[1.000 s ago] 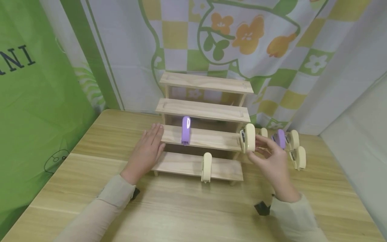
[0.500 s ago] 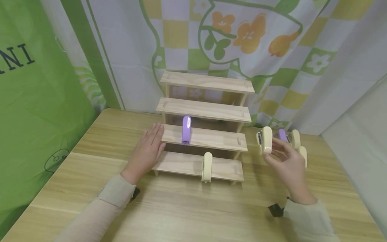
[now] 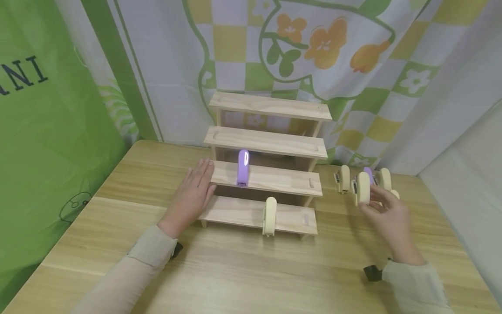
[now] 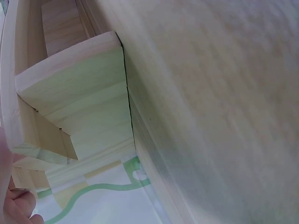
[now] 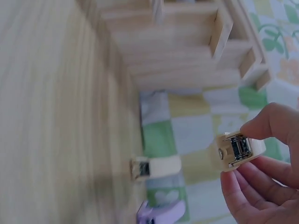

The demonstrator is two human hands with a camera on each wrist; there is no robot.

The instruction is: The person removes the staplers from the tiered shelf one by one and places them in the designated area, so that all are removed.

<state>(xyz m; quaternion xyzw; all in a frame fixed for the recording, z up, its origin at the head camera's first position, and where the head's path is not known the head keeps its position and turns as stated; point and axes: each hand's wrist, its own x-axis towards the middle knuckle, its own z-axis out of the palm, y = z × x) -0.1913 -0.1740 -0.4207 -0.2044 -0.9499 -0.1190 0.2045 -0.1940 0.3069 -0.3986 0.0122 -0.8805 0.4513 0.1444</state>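
Cream and rounded, the held stapler (image 3: pixel 363 189) is hanging above the table (image 3: pixel 251 279), out to the right of the wooden shelf (image 3: pixel 270 106), and the right hand (image 3: pixel 390 216) is pinching it snugly, thumb on one side, fingers on the other. The left hand (image 3: pixel 191 192) is lying straight-fingered on the shelf's left end, gripping nothing, probably steadying the frame.

Now for the tight part: a standing cream stapler (image 3: pixel 344 179) is sitting right of the shelf, just beside the held one, with a purple stapler (image 3: pixel 368 171) peeking out behind. Good handling, I'd judge, is calling for clearance here: keeping the body upright and moving slowly, because a hurried tilt would be risking a knock against those neighbours. The metal workings (image 5: pixel 240 147) are showing close by the thumb, so the pinch should be bearing on the outer shell only.
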